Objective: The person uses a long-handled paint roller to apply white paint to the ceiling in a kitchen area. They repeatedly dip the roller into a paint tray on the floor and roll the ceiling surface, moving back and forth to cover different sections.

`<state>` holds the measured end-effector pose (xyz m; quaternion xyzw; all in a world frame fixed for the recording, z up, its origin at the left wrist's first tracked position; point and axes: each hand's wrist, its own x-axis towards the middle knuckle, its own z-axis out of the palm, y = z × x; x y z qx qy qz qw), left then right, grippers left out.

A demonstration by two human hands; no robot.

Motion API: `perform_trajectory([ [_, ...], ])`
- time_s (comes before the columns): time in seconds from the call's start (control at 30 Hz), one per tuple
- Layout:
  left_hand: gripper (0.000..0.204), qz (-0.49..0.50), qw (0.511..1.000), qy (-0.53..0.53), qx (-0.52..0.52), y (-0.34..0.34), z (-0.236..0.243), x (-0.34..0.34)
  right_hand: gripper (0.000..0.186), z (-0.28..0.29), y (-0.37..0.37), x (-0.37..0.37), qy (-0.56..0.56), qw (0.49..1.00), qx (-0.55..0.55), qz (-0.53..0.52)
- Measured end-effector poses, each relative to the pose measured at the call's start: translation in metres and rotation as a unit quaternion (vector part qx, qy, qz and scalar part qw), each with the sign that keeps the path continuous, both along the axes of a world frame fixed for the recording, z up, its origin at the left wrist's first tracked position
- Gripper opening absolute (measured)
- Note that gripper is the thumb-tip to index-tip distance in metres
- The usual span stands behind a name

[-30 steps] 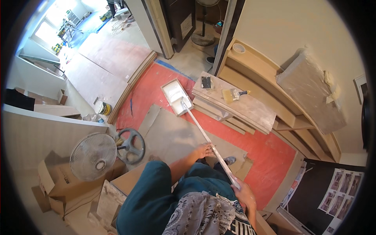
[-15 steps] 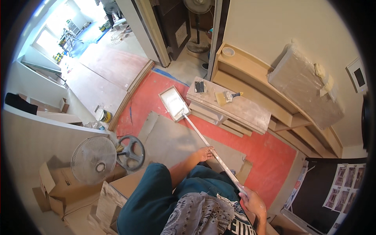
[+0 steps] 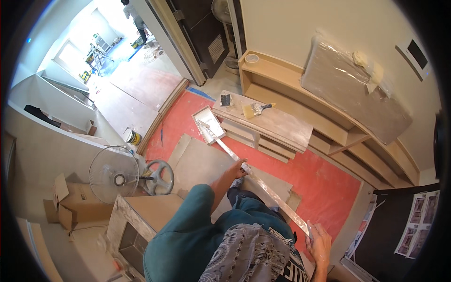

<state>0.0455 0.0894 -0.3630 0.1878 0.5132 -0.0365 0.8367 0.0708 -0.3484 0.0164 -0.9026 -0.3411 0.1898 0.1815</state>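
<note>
A long white-smeared pole with a small paint roller (image 3: 203, 124) at its far end crosses in front of me. My left hand (image 3: 239, 168) is closed around the middle of the pole. My right hand (image 3: 319, 240) grips the near end, beside my lap. The roller head is over a shallow tray (image 3: 194, 115) with white paint in it; whether it touches the paint I cannot tell. Just right of the tray, a low bench (image 3: 286, 126) bears a wide paintbrush (image 3: 256, 110) and a small dark-topped, paint-smeared piece (image 3: 226, 100).
Red sheeting (image 3: 324, 188) and a grey-brown board (image 3: 211, 162) cover the floor. A standing fan (image 3: 113, 175) and cardboard box (image 3: 84, 202) are at left, a paint bucket (image 3: 133, 136) farther off. Wooden shelving (image 3: 291, 87) holds a plastic-wrapped panel (image 3: 347, 89). Another person (image 3: 136, 21) stands in the far room.
The roller head has moved away from me, from the tray's near end toward its far part. My right hand has shifted right and slightly nearer me. The view has turned a little.
</note>
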Motion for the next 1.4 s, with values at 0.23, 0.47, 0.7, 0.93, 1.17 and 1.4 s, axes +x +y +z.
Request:
perform_trajectory([
  [0.23,0.018,0.077,0.994,-0.045,-0.070,-0.077,0.013,0.030,0.047,-0.043,-0.092,0.048,-0.131,0.991,0.011,-0.021],
  [0.47,0.032,0.204,0.976,-0.052,-0.054,-0.118,0.020,0.087,0.036,-0.090,-0.126,0.148,-0.218,0.974,-0.008,-0.060],
  [0.7,0.048,0.278,0.944,-0.177,-0.029,-0.143,0.067,0.142,0.022,-0.190,-0.177,0.247,-0.143,0.980,-0.078,-0.112],
  [0.93,0.041,0.271,0.908,-0.292,0.129,-0.090,0.224,0.215,0.026,-0.226,-0.112,0.350,0.033,0.999,0.022,0.010],
  [1.17,0.017,0.270,0.822,-0.326,0.382,-0.037,0.399,0.268,0.033,-0.261,-0.007,0.440,0.065,0.963,0.120,0.233],
  [1.4,0.037,0.145,0.735,-0.272,0.604,-0.036,0.553,0.320,0.045,-0.231,0.067,0.488,-0.037,0.887,0.204,0.413],
])
